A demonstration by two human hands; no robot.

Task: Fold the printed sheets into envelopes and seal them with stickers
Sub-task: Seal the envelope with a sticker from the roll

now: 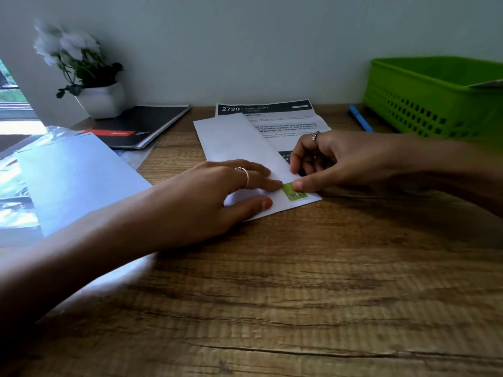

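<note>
Head view, nearest first: bare wooden surface (272,308), then the left forearm crossing in from the near left. The left hand (217,191) lies flat on the near part of the folded sheet (236,140), fingers (261,183) spread and extended, gripping nothing, only pressing the paper down; its forefinger tip touches the left edge of the green sticker (294,192). The right hand (334,161) comes from the right with fingers curled, and its thumb presses the sticker's far-right edge onto the sheet; it holds nothing else that I can see.

The sticker sits at the sheet's near right corner, across the end of the folded flap. Likely risks, as I judge them: if the left hand lifts early, the flap may spring up and peel the sticker before it bonds. Uneven thumb pressure could crease the sticker or leave it skewed, barely bridging the flap edge. A sideways push could slide the sheet on the smooth wood and shift the fold.

Farther off, the sheet's printed far end lies unfolded. Left lie loose sheets (73,180) and a notebook (141,126); a plant (89,77) stands far left. A blue pen (360,118) and green basket (435,99) are far right.
</note>
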